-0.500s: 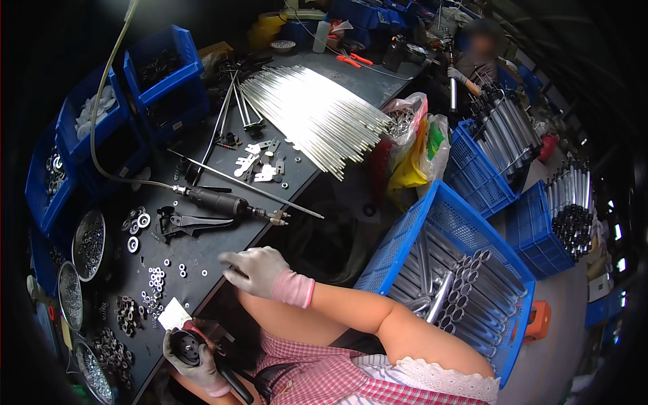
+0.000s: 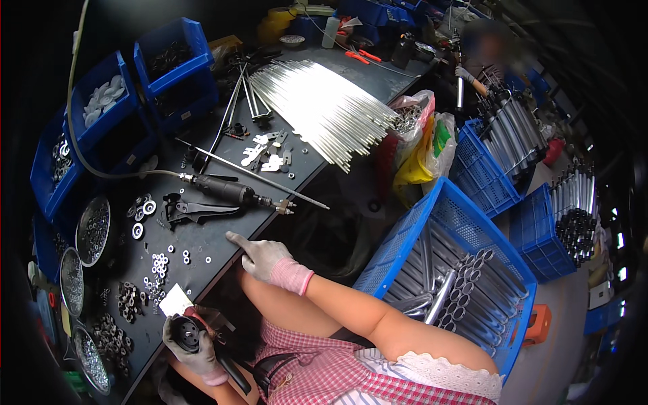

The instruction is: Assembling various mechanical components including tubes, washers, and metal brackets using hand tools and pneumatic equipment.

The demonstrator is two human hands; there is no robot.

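right hand point(image 2: 268, 262): empty, forefinger extended over the counter point(image 2: 177, 251) edge | left hand point(image 2: 202, 361): closed around a black round part point(image 2: 185, 333) | black driver point(image 2: 226, 190): on the counter beyond the right hand, nearer it than the left, long axis running left to right

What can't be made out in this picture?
All in the head view:
Back of the black round part: hidden behind its front and the left hand's grip.
Palm of the right hand: hidden by the hand's own back.
Lower part of the large blue crate: covered by metal tubes.
Distant person's head: blurred.
Checked clothing: cut off by the lower edge.
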